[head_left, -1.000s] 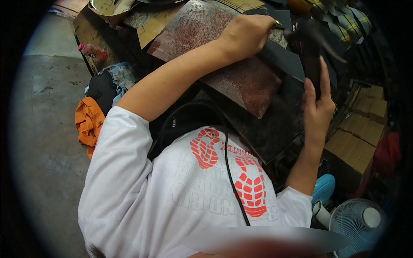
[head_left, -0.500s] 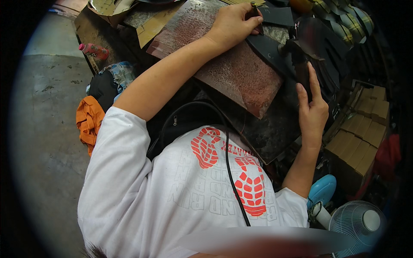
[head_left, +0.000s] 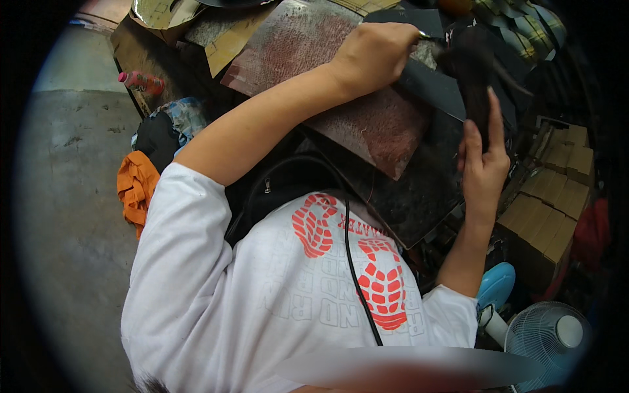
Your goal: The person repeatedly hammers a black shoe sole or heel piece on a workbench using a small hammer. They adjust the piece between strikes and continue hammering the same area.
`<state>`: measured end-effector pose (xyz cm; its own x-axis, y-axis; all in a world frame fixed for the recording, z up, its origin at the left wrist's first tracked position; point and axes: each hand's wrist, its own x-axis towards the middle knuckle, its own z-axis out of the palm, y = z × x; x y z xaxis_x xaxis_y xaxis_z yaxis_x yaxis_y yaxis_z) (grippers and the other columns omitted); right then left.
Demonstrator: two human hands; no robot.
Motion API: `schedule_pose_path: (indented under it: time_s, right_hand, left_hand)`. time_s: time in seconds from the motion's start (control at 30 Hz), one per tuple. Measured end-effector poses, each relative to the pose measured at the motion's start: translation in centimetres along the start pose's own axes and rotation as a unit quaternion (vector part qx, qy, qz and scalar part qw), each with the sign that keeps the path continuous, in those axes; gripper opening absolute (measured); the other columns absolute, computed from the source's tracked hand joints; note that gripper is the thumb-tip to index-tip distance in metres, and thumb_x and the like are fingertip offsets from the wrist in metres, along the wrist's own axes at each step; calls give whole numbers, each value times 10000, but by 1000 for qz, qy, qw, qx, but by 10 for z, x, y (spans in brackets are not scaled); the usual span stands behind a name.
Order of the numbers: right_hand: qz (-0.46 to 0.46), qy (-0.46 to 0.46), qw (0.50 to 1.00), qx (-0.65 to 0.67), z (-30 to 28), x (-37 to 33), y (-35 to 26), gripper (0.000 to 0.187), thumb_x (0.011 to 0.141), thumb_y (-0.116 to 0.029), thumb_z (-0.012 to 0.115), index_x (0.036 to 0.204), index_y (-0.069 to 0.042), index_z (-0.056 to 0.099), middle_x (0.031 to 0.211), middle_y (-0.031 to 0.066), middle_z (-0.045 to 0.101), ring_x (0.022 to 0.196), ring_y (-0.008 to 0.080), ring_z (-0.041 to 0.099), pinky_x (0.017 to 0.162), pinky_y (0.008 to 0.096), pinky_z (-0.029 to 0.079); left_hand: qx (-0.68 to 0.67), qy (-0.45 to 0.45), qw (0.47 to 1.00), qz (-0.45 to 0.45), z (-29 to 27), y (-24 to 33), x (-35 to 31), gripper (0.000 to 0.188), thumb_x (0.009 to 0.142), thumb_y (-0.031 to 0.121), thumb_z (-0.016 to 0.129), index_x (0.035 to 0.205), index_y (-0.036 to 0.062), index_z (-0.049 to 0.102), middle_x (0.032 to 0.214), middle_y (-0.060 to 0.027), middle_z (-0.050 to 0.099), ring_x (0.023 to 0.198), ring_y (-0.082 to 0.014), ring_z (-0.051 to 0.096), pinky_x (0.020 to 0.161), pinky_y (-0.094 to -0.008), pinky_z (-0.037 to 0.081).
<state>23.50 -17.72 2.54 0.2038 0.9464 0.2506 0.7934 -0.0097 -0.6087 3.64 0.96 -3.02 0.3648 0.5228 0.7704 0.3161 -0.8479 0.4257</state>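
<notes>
Near a black sheet [head_left: 437, 88], the right hand [head_left: 485, 160] gripped a hammer [head_left: 473, 72], probably head-heavy and best held low on its handle [head_left: 477, 108]; the left hand [head_left: 370, 57] clenched a slim metal-ended tool [head_left: 424, 35].

The board [head_left: 386, 124] lies on the table [head_left: 426, 209]. Over the board is the left hand [head_left: 375, 57]; right of the board, the right hand [head_left: 485, 157], boxes [head_left: 547, 203] and a fan [head_left: 540, 340]; left of it, a bottle [head_left: 145, 82] and cloths [head_left: 137, 187].
</notes>
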Motion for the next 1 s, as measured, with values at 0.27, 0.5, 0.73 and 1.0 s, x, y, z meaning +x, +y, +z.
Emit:
schedule_pose_path:
  time_s: [0.27,0.5,0.73,1.0]
  right_hand:
    - [16,-8,995,-98,11,-7,-11,530,996,-343,614,1503,-319,461,1057,180,739,943,341,736,765,430,558]
    - [79,-20,995,-54,6,-11,2,530,989,-295,638,1494,-312,479,1103,160,739,940,308,744,756,425,562]
    - [-166,138,967,134,-61,8,-81,373,1050,-395,466,1052,-34,561,802,85,604,627,135,533,524,251,417]
    - [66,-4,998,7,0,-2,-28,497,995,-350,622,1467,-248,503,951,129,729,625,193,634,620,343,522]
  left_hand:
    - [-314,-32,880,-355,-12,-16,0,111,980,92,610,954,-16,608,780,-57,676,676,-117,667,631,-266,544]
    - [-251,-70,913,-315,-19,-6,5,96,950,78,644,952,-10,607,768,-74,678,663,-129,670,615,-286,536]
    - [48,-27,998,8,-17,-3,11,102,963,78,627,968,-21,604,800,-94,683,675,-131,677,614,-289,543]
    - [1,-6,1000,-4,6,2,7,95,864,113,661,910,30,666,836,-161,700,799,-339,696,732,-436,557]
